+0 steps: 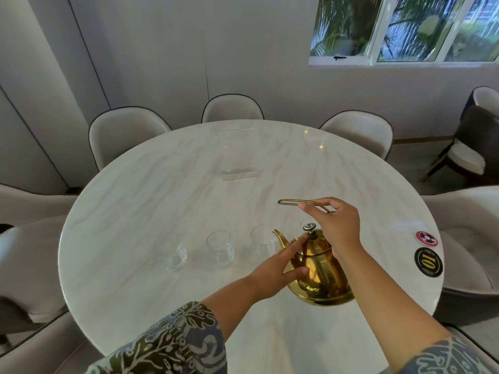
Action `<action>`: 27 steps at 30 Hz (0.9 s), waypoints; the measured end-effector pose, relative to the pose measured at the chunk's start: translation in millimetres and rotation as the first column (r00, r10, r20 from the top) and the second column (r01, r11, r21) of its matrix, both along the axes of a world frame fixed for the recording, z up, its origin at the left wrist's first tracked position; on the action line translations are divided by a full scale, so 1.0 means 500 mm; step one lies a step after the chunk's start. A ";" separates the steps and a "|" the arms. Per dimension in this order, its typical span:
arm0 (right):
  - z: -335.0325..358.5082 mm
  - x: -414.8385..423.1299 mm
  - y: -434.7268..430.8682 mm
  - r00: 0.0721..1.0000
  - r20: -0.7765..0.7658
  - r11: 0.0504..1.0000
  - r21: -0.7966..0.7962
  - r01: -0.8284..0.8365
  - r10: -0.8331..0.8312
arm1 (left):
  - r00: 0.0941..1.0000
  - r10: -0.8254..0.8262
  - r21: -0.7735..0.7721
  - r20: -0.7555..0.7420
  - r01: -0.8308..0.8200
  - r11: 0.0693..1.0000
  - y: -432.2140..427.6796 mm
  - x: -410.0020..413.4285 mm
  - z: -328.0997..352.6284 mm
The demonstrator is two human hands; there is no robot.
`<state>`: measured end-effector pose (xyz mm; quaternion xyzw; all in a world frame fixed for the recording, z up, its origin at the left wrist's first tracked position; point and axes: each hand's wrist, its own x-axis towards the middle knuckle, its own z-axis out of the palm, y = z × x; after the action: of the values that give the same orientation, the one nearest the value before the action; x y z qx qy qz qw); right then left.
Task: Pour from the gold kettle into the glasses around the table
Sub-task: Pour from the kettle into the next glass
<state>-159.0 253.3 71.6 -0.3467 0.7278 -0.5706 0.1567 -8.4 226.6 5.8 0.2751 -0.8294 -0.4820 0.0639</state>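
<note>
Kettle, gold (320,268): stands upright on the marble table (162,184), near the person's edge and right of centre, spout turned left toward the closest glass. Base appears to rest on the top; not lifted, as far as can be judged.

Handle (291,202): thin gold loop raised high above the lid, likely so the vessel can be carried and tipped from overhead.

Right hand (333,228): reaches from above, fingers closed around the handle's right end, wrist bent down over the lid knob (309,227).

Left hand (275,268): fingers spread and apart, laid flat against the kettle's left flank and shoulder, gripping nothing; probably steadying the body before the lift.

Glasses, three (220,248): clear, upright, in a row left of the kettle; the nearest glass (263,238) stands just beside the spout. Contents cannot be told.

Pouring: judged not yet begun.
</note>
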 end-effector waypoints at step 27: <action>0.049 0.031 -0.074 0.972 -0.215 0.964 0.262 -0.037 0.096 | 0.992 0.088 0.177 -0.088 -0.071 0.982 -0.032 -0.002 -0.007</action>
<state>-143.6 216.5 96.3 -0.4106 0.7962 -0.4232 0.1355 -9.4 210.7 2.1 0.2893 -0.7685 -0.5621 0.0984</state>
